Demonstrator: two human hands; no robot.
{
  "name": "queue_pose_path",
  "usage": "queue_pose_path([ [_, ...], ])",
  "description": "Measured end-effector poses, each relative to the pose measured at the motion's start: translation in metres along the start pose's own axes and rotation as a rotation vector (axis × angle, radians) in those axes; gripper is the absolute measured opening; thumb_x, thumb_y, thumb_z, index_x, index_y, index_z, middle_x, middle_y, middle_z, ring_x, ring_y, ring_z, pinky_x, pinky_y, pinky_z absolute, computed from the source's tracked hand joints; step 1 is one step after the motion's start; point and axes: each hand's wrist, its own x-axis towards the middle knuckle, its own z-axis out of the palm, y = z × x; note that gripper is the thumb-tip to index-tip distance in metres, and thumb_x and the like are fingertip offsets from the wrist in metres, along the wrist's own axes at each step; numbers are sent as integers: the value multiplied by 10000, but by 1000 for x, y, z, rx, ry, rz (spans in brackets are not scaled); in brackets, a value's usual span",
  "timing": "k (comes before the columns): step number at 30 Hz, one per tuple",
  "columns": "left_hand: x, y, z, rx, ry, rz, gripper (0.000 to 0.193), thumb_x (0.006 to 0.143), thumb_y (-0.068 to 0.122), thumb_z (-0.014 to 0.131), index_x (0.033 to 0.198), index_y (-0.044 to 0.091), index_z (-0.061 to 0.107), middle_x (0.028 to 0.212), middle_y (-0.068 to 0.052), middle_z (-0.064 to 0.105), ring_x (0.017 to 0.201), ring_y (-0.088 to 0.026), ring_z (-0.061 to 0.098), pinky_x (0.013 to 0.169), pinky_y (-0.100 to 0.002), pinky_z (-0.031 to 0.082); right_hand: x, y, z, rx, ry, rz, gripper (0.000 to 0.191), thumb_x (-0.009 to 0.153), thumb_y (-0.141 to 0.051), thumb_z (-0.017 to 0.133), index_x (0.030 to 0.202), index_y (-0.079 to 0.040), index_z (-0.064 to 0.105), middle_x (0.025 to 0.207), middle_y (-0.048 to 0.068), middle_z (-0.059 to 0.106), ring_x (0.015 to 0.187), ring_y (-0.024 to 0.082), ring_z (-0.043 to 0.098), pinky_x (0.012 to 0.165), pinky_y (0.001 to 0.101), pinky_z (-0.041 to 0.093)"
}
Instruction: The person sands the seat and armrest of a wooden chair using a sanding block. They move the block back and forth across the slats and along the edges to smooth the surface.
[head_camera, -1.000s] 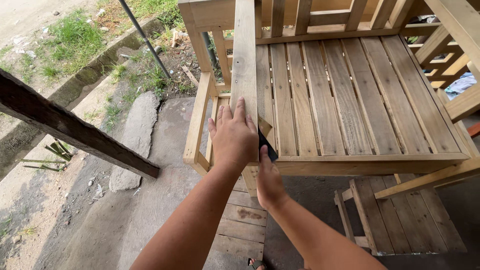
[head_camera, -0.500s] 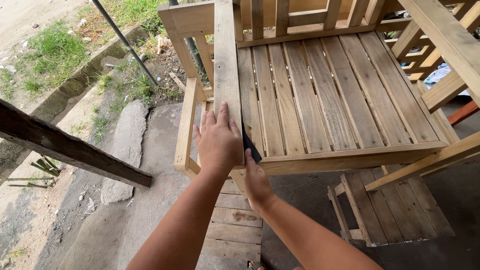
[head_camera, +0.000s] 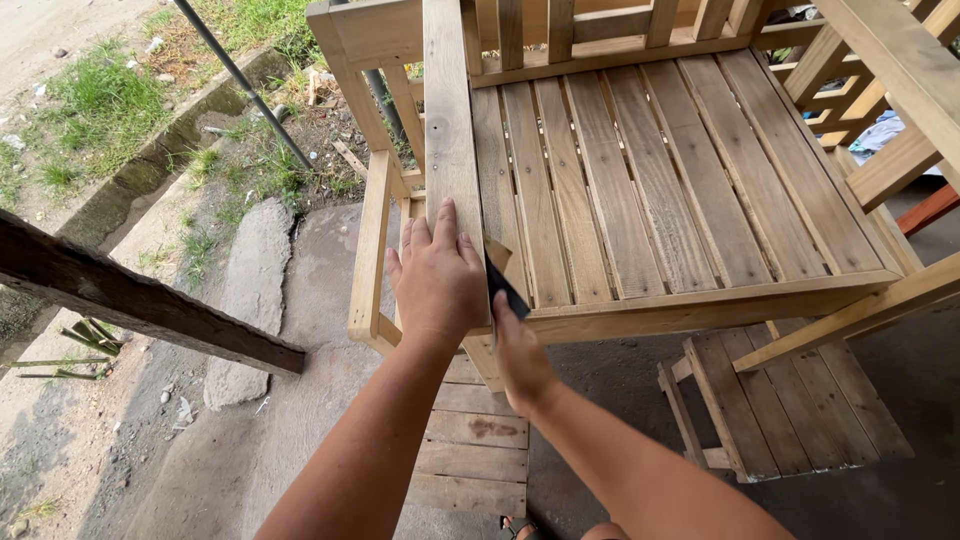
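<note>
Pressing flat and open on a long plank (head_camera: 450, 120) that runs away along the slatted bench (head_camera: 660, 200), the left hand (head_camera: 437, 280) steadies it while the right hand (head_camera: 520, 355) grips a dark sanding sheet (head_camera: 503, 285) against the plank's right edge.

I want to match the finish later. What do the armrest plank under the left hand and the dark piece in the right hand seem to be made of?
The armrest plank looks like bare, unvarnished wood: pale, matte, with visible grain. The dark piece pinched in the right hand looks like a thin black sheet with a tan underside, possibly sandpaper.
</note>
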Motion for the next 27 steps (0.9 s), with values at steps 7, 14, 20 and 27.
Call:
queue_pose_path([
  [7,-1,-1,-1,0,-6,21,567,1023,345,369,1573,211,354,1554,-198,396,1495,-324,275,1209,-518,134,12,31,-11,-52,-47,-209,545,1045,-470,335,1405,-113,536,1338,37,649,1241,107,569,1069,269,422],
  [14,-1,-4,3,-55,8,16,562,1010,334,416,1555,197,397,1542,-201,419,1484,-339,313,1211,-517,171,39,16,-16,-30,-24,-116,503,1129,-475,401,1018,-43,634,819,19,533,721,124,451,682,306,415],
  [20,0,-5,2,-89,21,16,548,1008,322,429,1543,204,426,1525,-205,439,1453,-343,367,1189,-528,228,40,16,-31,-296,-56,-332,492,1103,-463,423,970,-72,691,719,-52,516,628,29,415,569,198,382],
  [27,1,-3,-1,-114,3,7,537,1013,309,439,1538,196,439,1504,-201,456,1408,-336,426,1187,-526,255,52,7,-45,-231,-231,-339,499,1110,-460,436,1039,-43,701,747,-37,558,637,45,428,569,234,385],
])
